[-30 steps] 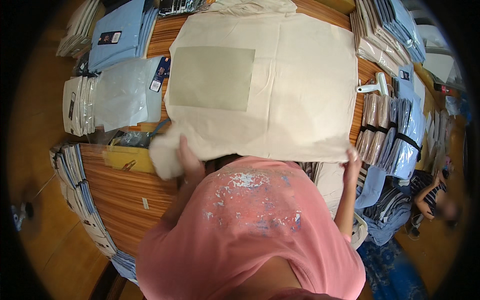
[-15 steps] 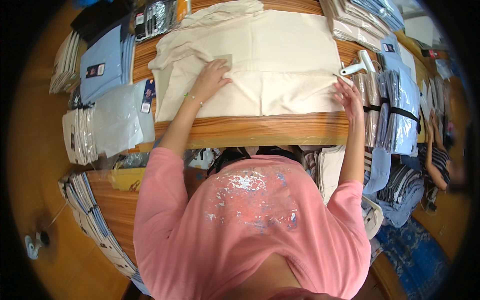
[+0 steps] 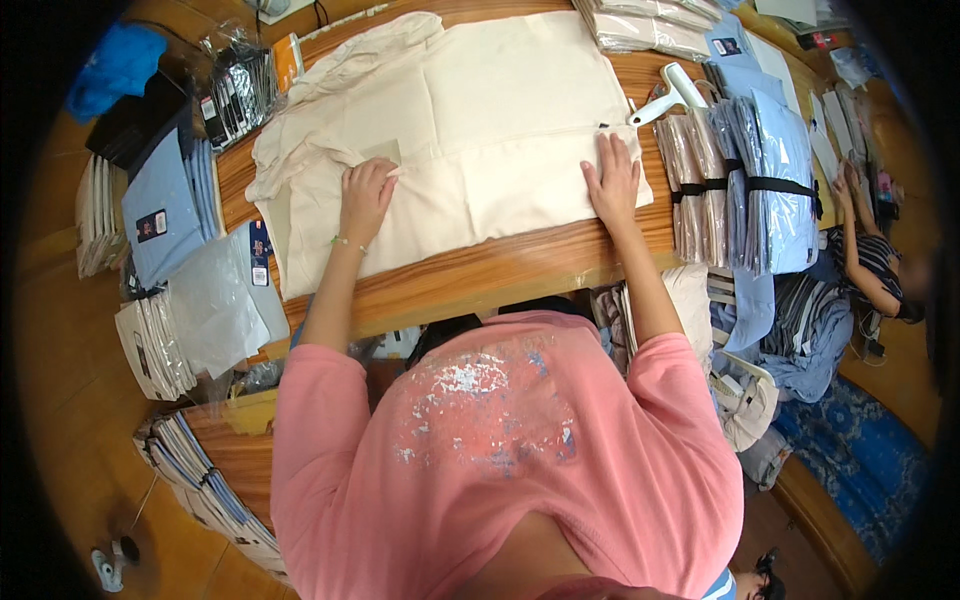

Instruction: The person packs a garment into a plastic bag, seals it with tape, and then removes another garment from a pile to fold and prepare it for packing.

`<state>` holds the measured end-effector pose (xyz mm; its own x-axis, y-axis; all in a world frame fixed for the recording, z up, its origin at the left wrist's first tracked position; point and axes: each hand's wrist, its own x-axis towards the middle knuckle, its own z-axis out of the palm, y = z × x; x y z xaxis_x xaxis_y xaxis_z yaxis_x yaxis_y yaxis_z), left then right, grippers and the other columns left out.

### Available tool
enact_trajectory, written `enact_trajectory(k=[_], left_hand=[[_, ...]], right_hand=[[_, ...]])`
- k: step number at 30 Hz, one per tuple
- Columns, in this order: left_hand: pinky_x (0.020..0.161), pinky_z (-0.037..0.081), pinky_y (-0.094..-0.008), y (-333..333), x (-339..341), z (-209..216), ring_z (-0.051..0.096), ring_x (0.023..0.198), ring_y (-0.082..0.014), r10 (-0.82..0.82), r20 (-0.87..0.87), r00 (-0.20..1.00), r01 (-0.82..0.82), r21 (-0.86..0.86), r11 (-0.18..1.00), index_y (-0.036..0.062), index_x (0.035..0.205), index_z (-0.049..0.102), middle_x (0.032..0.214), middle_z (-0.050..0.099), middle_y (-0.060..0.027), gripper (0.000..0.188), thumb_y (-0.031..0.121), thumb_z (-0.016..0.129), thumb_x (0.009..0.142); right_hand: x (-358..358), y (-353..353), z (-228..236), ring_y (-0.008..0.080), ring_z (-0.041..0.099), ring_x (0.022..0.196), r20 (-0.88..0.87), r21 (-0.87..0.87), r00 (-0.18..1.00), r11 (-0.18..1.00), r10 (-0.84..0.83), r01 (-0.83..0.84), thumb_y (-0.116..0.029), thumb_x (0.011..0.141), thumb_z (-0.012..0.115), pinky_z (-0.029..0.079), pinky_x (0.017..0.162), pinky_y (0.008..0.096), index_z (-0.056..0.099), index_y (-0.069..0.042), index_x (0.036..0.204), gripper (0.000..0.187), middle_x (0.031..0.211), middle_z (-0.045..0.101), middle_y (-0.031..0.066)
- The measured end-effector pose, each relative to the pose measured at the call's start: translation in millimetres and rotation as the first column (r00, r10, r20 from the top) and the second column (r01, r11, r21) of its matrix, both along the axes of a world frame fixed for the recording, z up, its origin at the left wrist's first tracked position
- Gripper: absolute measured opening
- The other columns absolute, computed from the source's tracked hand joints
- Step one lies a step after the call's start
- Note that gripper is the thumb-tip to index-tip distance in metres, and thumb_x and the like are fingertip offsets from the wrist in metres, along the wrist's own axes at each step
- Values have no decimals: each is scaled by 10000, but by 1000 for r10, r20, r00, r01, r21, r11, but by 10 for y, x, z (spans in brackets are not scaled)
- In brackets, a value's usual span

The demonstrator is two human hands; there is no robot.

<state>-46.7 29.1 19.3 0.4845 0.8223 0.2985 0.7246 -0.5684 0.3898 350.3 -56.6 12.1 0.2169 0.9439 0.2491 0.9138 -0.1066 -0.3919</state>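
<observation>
A cream garment (image 3: 510, 130) lies spread and partly folded on the wood-grain table, with its left part bunched and wrinkled. My left hand (image 3: 368, 205) has its fingers bent and closed on the cloth, beside a greyish-beige flat panel (image 3: 383, 153) that shows partly from under the fabric. Flat on the garment's right end rests my right hand (image 3: 613, 187), fingers stretched and holding nothing. Just beyond its fingertips is a small dark tab (image 3: 603, 126) on the cloth. A white lint roller (image 3: 668, 98) lies right of the garment.
Bagged blue and beige garments (image 3: 780, 190), bound with black straps, stand at the right. Folded blue garments (image 3: 165, 210) and clear plastic bags (image 3: 215, 310) are at the left. More packs (image 3: 655, 30) lie at the far edge. Another person's arms (image 3: 865, 240) show at far right.
The view has turned and shifted. My right hand has come down from the garment's right edge to lie flat on it. The fingers of my left hand have drawn together on the cloth.
</observation>
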Motion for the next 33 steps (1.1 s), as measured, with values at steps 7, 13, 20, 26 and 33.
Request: enact_trajectory(k=[7,13,20,26,33], left_hand=[[924,323,-378,-400,-196,-36,510,1090,-233,50,-12,999,-50,-35,998,74,1015,588,1092,584,-76,178,137,547,853],[922,322,-380,-389,-202,-16,514,1083,-234,40,6,999,-39,-70,997,75,1006,591,1095,587,-82,170,131,551,849],[924,321,-394,-376,-212,-37,510,1089,-237,27,24,999,-26,-49,998,76,1017,591,1101,586,-85,178,146,550,858],[920,331,-383,-488,-242,-24,511,1076,-259,19,16,1000,-18,-58,998,52,1013,599,1102,588,-100,200,153,564,845],[895,368,-383,-573,-339,254,498,1070,-285,-1,79,997,13,-156,988,44,1059,577,1106,555,-116,281,169,614,810]], right_hand=[[182,-613,-237,332,287,1306,-30,63,984,982,-175,177,-332,856,561,184,1060,490,422,-85,1319,543,1357,384,192],[162,-514,-59,304,482,984,-29,-79,917,915,-399,396,-250,790,648,349,878,430,624,-64,990,275,1044,558,139],[222,-463,66,356,603,780,-196,-201,875,892,-443,406,-258,834,597,452,689,440,537,-38,966,263,844,637,172],[255,-862,84,403,612,784,72,-311,902,850,-425,425,-395,853,532,459,688,484,481,-94,1031,353,865,650,181],[-68,-664,605,341,514,1038,284,-183,921,928,-265,324,-400,756,648,403,856,476,431,-52,1255,646,1130,541,178]])
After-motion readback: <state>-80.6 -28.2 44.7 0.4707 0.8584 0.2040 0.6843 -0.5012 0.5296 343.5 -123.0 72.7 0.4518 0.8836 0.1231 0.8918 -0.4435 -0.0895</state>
